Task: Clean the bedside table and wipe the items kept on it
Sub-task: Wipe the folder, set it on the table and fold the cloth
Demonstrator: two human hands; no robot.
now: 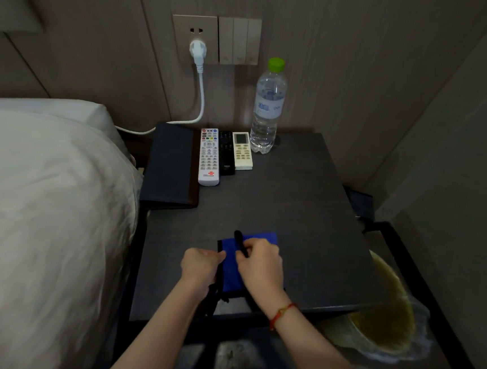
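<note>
The left hand [200, 264] curls its fingers round the left edge of a blue cloth [230, 267], the grip pinching the fabric at its black border. The right hand [258, 266] pinches a black pen [239, 241] against the cloth, fingers curled tight on the lower part of the barrel, while the pen's upper end sticks out past the knuckles toward the wall. The cloth lies flat on the near part of the dark desk [307, 219], between and under both hands, with its far corner showing beyond the right hand. A red cord bracelet [281, 314] sits on the right wrist.

At the back of the desk, well apart from the hands, three remotes lie side by side: a white remote [209, 157], a black remote [227, 153] and a cream remote [242, 152]. A water bottle [268, 110] with a green cap stands upright just beside the cream one. A dark folder [170, 166] lies to the left of the remotes.
</note>
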